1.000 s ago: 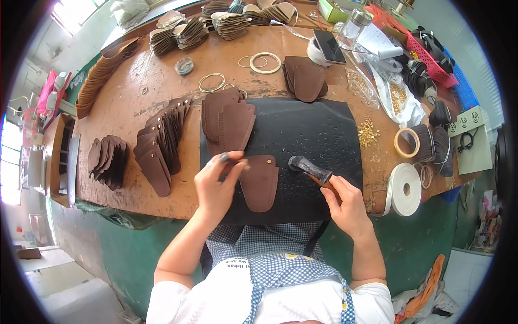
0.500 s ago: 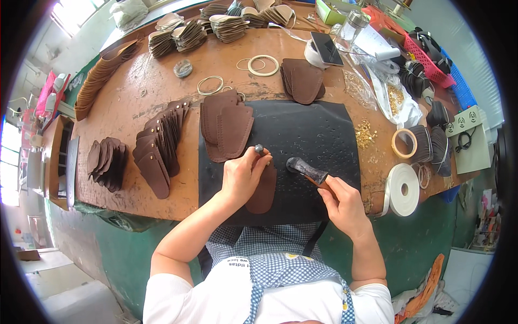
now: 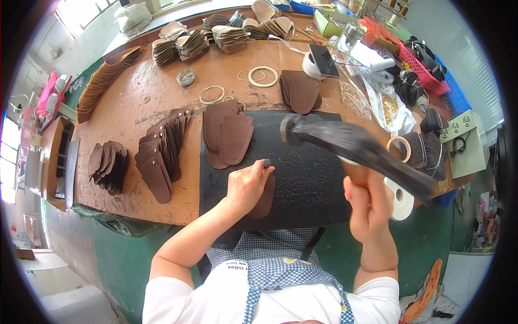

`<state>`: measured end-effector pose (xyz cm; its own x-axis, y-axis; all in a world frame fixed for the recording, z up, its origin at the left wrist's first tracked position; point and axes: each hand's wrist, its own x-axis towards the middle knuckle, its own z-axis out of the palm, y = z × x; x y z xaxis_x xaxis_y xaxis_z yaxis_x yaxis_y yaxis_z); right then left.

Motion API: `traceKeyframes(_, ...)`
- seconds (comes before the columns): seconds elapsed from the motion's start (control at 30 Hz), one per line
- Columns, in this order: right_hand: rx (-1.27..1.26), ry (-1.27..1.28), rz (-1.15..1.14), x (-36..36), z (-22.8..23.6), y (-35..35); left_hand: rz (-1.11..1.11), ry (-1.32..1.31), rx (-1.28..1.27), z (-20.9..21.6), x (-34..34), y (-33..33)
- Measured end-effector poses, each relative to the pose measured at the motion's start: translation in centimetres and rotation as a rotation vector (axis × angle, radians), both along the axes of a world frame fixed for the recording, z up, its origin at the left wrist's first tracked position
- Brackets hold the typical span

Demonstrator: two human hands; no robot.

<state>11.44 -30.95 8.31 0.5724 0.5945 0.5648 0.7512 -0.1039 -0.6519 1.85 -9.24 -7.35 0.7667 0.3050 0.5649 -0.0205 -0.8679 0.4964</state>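
Note:
My left hand [image 3: 245, 186] is closed round a short metal punch [image 3: 267, 163], held upright with its round top showing. Under it lies a brown leather piece [image 3: 263, 203], partly covered by the hand, on a black mat [image 3: 310, 194] pitted with small marks. Whether the punch tip touches the leather is hidden. My right hand [image 3: 371, 208] grips a hammer [image 3: 345, 141], raised above the mat's right side and smeared by motion. Beyond my left hand, stitched brown leather pieces [image 3: 234, 137] overlap on the mat.
Left of the mat stand fanned leather pieces with studs [image 3: 159, 156] and a darker stack [image 3: 108, 167]. More leather pieces [image 3: 300, 92] lie at the mat's far edge. To the right are a white tape roll [image 3: 399, 200], a plastic bag of brass bits [image 3: 391, 108] and a phone [image 3: 324, 60].
My right hand has lifted the hammer up from low over the mat and swung it rightward. My left hand keeps the punch in nearly the same place. The view has tilted slightly.

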Motion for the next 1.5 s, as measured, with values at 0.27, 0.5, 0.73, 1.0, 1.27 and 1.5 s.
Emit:
traceKeyframes(0.27,-0.378,-0.201,0.139,1.8,-0.2,1.8,0.022,0.014,-0.073,0.0,0.3,-0.3)
traceKeyframes(0.5,-0.428,-0.136,0.170,0.8,-2.3,1.4,0.028,0.022,0.039,0.6,0.1,-0.6)
traceKeyframes(0.73,-0.366,-0.260,-0.085,1.1,-6.5,-0.3,0.062,0.129,-0.434,1.4,-0.5,0.5)
traceKeyframes(1.0,-0.472,-0.228,-0.275,2.7,-12.7,-5.0,0.070,0.329,-0.074,4.5,-1.6,1.5)
traceKeyframes(1.27,-0.336,0.031,-0.525,14.4,-15.6,-7.5,0.056,0.363,-0.324,4.9,-3.2,2.5)
traceKeyframes(1.5,-0.494,-0.048,-0.538,15.4,-14.9,-7.1,0.404,0.247,-0.705,10.1,-13.1,13.0)
